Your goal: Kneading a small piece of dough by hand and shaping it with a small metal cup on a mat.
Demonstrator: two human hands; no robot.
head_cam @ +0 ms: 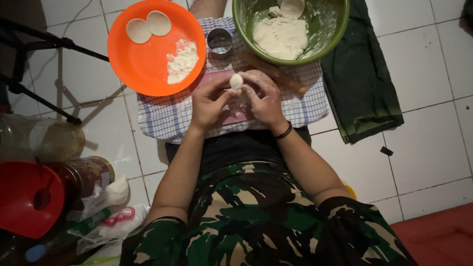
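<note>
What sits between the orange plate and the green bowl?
A small metal ring cutter stands on the checked cloth between the orange plate and green bowl, seen from the head view.

Surface: white tiled floor (428,148). Checked cloth (162,116) spread at far centre, lying directly on the tiles. Dark green towel (359,79) just right of it (edges touching or overlapping, cannot tell). Near left: tin can (88,175), plastic bags (111,216). Black tripod legs (44,101) far left.

Both hands, left (209,103) & right (263,98), on small dough ball (236,81), above checked cloth (162,118), near orange plate (148,64).
</note>
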